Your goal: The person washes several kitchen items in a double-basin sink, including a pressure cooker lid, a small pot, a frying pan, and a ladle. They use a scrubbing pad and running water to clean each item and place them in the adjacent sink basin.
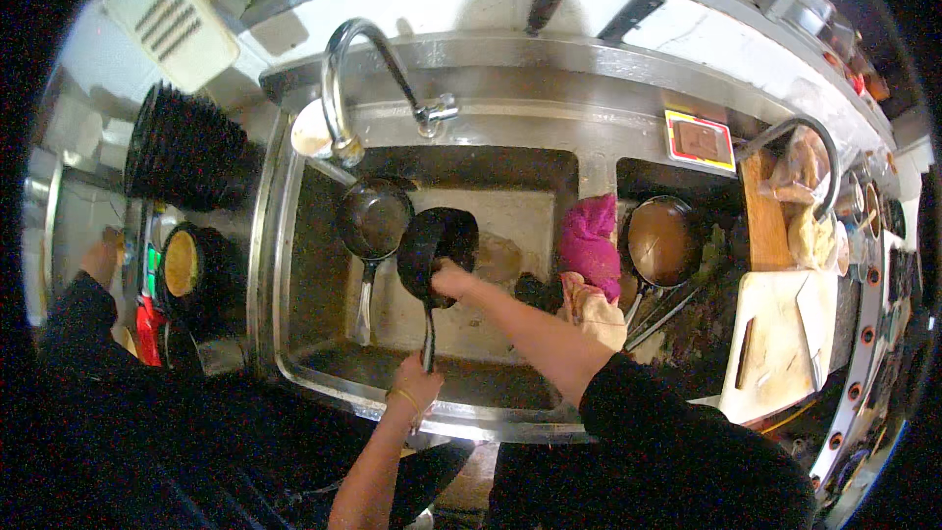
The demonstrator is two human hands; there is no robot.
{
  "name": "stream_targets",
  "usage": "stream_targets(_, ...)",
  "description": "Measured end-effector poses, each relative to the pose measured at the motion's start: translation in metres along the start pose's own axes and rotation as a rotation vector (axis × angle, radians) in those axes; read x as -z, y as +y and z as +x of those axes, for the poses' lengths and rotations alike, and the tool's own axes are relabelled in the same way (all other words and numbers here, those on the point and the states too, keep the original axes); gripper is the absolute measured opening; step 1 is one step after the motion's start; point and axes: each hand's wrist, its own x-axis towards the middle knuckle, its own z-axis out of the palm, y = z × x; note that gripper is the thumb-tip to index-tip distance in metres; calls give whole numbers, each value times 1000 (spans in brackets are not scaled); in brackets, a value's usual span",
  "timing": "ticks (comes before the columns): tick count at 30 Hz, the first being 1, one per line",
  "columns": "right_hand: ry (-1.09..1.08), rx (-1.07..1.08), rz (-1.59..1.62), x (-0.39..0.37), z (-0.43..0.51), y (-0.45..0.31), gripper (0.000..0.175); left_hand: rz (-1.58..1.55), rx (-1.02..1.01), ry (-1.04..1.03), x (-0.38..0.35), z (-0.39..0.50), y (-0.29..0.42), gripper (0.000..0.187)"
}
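Observation:
My left hand [416, 386] grips the handle of a dark frying pan [412, 254], which is tilted over the large basin of a stainless steel sink [471, 427]. Inside that pan is my right hand [452, 280], its fingers against the inner surface; whether it holds something is hidden. A second frying pan [377, 217] rests in the same basin to the left, its handle pointing towards me. To the right, a magenta cloth [592, 246] and a beige cloth [596, 313] hang over the divider between the basins.
A curved chrome faucet [368, 29] arches over the left basin. Another pan [662, 243] with brownish contents sits in the right basin. A white cutting board [776, 346] with a knife [812, 335] lies right. At left are stacked black pans [184, 147] and a co-worker's hand [103, 254].

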Motion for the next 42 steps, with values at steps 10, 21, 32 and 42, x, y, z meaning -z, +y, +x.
stream_targets(10, 517, -308, 694, 22, -96, -122, 51, 785, 70, 629, 9, -108, 53, 51)
stream_targets(21, 529, -52, 885, 73, -170, -118, 45, -855, 78, -68, 9, -150, 17, 25)
stream_targets(32, 567, 601, -284, 120, -120, -152, 42, -770, 18, -257, -55, -162, 88, 22)
stream_targets(42, -80, 418, -111, 126, -122, -132, 36, -568, 14, -170, -28, -164, 86, 20)
